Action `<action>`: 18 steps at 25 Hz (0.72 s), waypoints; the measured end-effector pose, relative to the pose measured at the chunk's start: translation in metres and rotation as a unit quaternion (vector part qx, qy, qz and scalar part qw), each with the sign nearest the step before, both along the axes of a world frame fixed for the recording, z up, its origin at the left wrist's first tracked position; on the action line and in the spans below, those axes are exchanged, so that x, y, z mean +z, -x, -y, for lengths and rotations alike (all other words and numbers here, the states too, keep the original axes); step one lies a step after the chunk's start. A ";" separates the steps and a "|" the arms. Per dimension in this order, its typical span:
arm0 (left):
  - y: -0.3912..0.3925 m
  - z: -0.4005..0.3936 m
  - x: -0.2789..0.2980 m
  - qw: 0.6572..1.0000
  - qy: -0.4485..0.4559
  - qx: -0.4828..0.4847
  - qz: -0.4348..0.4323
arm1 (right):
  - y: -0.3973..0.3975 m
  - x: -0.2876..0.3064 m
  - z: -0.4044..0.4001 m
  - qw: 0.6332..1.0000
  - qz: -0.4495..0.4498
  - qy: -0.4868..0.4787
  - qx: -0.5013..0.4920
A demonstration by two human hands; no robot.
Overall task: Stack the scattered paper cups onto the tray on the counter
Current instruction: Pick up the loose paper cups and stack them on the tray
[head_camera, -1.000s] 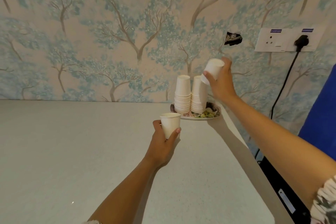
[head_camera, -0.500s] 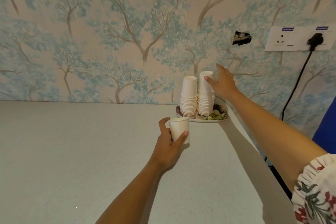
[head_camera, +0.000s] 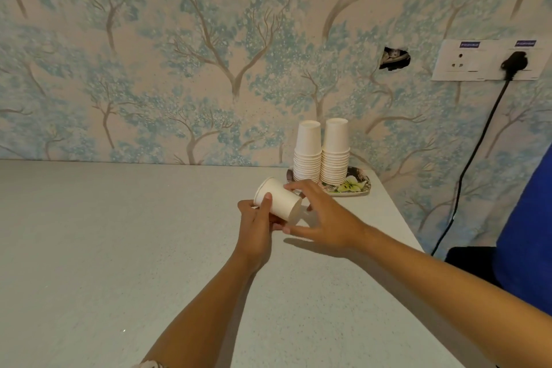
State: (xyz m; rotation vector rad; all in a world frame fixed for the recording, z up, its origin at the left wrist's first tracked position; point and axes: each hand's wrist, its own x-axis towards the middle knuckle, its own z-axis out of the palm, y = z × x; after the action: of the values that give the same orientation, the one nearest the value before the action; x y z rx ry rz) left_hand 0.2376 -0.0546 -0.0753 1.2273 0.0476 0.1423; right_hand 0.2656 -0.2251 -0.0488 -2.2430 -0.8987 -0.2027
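Note:
A white paper cup (head_camera: 276, 199) lies tipped on its side in the air above the counter, rim to the upper left. My left hand (head_camera: 257, 227) grips it from below with the thumb on its wall. My right hand (head_camera: 325, 218) touches the cup's base end with spread fingers. Behind them, two upside-down stacks of white cups, the left stack (head_camera: 307, 152) and the right stack (head_camera: 336, 152), stand side by side on a floral tray (head_camera: 358, 185) at the counter's back right corner.
The grey counter (head_camera: 119, 248) runs to the tree-patterned wall; its right edge drops off near the tray. A wall socket (head_camera: 490, 60) with a black plug and cable hangs at the right. A blue object (head_camera: 528, 233) stands at the far right.
My right hand left the right stack, where its cup now sits, and came back to the cup in my left hand. That cup has tipped from upright onto its side.

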 end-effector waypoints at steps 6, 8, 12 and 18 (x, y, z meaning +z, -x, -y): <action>-0.001 0.003 -0.004 0.998 -0.056 -0.009 0.001 | -0.005 0.001 -0.017 0.993 0.040 -0.113 -0.018; -0.001 0.003 -0.004 0.999 -0.051 -0.006 0.010 | -0.013 0.018 -0.015 0.983 0.048 -0.168 -0.056; -0.003 0.002 -0.004 0.998 -0.056 -0.009 0.009 | -0.048 0.074 0.011 0.945 0.111 -0.225 -0.210; -0.002 0.004 -0.001 0.997 -0.080 -0.013 0.001 | -0.107 0.128 0.049 0.929 0.142 -0.086 -0.332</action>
State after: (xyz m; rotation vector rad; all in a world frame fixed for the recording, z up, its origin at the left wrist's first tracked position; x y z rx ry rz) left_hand 0.2398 -0.0585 -0.0762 1.3862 0.0176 0.1261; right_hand 0.3723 -0.2745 0.0794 -2.3037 -0.2036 -0.8965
